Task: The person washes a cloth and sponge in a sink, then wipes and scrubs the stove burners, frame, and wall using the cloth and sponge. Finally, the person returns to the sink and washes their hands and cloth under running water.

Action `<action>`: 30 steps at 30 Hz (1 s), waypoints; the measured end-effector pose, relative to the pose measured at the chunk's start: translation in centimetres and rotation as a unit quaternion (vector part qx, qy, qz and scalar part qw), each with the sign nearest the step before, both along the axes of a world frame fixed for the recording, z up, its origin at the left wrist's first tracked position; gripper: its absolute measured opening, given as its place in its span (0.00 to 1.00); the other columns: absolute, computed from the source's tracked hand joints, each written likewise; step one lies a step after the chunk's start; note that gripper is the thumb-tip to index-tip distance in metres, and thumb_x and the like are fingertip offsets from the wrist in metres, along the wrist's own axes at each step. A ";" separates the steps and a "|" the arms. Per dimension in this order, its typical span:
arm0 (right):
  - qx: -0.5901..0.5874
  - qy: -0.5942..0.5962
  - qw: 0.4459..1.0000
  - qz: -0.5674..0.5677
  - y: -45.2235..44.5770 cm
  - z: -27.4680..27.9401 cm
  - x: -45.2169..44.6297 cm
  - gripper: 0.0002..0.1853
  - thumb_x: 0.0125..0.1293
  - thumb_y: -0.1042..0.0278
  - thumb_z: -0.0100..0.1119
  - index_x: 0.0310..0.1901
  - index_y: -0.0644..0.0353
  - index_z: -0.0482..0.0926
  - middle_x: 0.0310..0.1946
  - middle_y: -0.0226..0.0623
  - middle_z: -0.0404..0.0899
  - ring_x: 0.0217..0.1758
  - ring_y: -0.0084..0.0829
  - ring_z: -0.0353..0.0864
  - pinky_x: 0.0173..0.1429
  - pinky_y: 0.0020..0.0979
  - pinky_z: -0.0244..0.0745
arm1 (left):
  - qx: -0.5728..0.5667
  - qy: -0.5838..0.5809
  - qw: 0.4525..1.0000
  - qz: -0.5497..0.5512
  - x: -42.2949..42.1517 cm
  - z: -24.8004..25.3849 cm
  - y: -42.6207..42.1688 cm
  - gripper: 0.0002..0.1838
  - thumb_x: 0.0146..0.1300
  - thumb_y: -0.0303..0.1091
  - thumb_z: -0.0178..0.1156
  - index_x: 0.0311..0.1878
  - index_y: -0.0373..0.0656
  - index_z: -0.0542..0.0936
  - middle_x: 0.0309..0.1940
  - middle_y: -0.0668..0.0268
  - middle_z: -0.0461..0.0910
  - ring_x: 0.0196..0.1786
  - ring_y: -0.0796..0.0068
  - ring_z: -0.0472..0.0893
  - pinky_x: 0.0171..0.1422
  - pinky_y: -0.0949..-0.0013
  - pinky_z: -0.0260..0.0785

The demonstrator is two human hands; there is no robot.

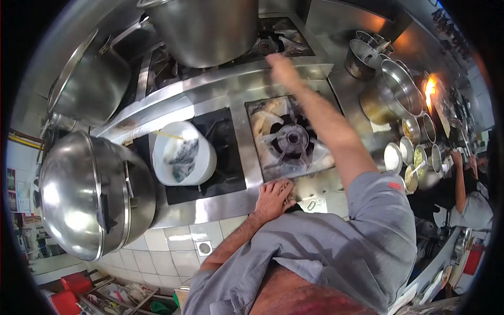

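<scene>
Head view: left hand (pixel 272 200) at stove edge (pixel 226 198), right hand (pixel 282 69) near large pot (pixel 202 31), grips unclear; red sleeve mark (pixel 394 186) illegible

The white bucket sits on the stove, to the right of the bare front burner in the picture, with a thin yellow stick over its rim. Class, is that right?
No, the side is wrong: the head view shows the white bucket on the stove to the left of the bare front burner, with the thin yellow stick over its rim.

Large rounded steel vessel (pixel 73 194), left; drain (pixel 203 248) among pale tiles (pixel 157 240); flame (pixel 430 92), right, near pots (pixel 377 102).
</scene>
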State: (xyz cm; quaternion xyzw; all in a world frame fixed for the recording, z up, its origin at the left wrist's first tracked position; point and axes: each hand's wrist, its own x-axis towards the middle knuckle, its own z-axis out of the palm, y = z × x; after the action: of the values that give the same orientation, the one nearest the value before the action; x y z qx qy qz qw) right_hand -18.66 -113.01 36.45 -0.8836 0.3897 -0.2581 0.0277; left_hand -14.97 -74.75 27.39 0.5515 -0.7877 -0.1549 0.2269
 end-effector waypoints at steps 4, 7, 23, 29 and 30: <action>-0.215 -0.050 0.973 0.067 -1.5 -6.8 2.1 0.19 0.52 0.79 0.49 0.48 0.65 0.70 0.48 0.49 0.71 0.57 0.48 0.68 0.59 0.44 0.64 | 0.002 -0.040 0.999 0.013 -2.5 -0.4 -1.8 0.28 0.54 0.51 0.61 0.58 0.55 0.69 0.56 0.67 0.67 0.57 0.62 0.65 0.56 0.55 0.55; -0.075 -0.027 0.994 0.080 -3.3 -4.9 -4.3 0.12 0.56 0.75 0.47 0.44 0.62 0.70 0.44 0.45 0.71 0.50 0.44 0.69 0.56 0.43 0.63 | 0.003 -0.068 0.997 0.047 -3.0 -0.6 -1.3 0.26 0.54 0.50 0.60 0.57 0.57 0.70 0.55 0.70 0.68 0.56 0.66 0.66 0.54 0.57 0.55; -0.081 -0.052 0.992 -0.087 -11.7 0.0 -16.6 0.11 0.60 0.76 0.46 0.41 0.66 0.76 0.45 0.50 0.75 0.51 0.48 0.74 0.55 0.43 0.70 | -0.035 -0.094 0.992 0.073 -2.9 -1.0 -1.2 0.25 0.53 0.47 0.60 0.57 0.59 0.71 0.55 0.74 0.69 0.55 0.70 0.68 0.55 0.59 0.53; 0.054 0.122 0.991 -0.033 -16.9 -2.9 -16.0 0.11 0.60 0.75 0.46 0.42 0.68 0.74 0.42 0.52 0.74 0.50 0.49 0.73 0.56 0.43 0.69 | 0.045 -0.072 0.988 0.126 -1.7 -2.4 1.5 0.26 0.53 0.37 0.52 0.59 0.65 0.72 0.55 0.76 0.67 0.56 0.67 0.64 0.55 0.57 0.51; 0.017 0.052 0.998 -0.044 -19.5 -4.2 -15.2 0.11 0.61 0.75 0.45 0.43 0.68 0.73 0.42 0.54 0.74 0.48 0.50 0.74 0.54 0.44 0.70 | 0.064 -0.112 0.984 0.120 -1.6 -2.5 1.6 0.25 0.53 0.37 0.52 0.57 0.66 0.73 0.54 0.76 0.68 0.55 0.68 0.63 0.54 0.57 0.49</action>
State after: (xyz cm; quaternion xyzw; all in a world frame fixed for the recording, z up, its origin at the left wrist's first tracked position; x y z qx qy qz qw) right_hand -33.83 -132.49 32.24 -0.8773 0.4334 -0.2056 0.0112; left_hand -16.60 -73.19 24.92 0.6690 -0.7249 -0.1143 0.1182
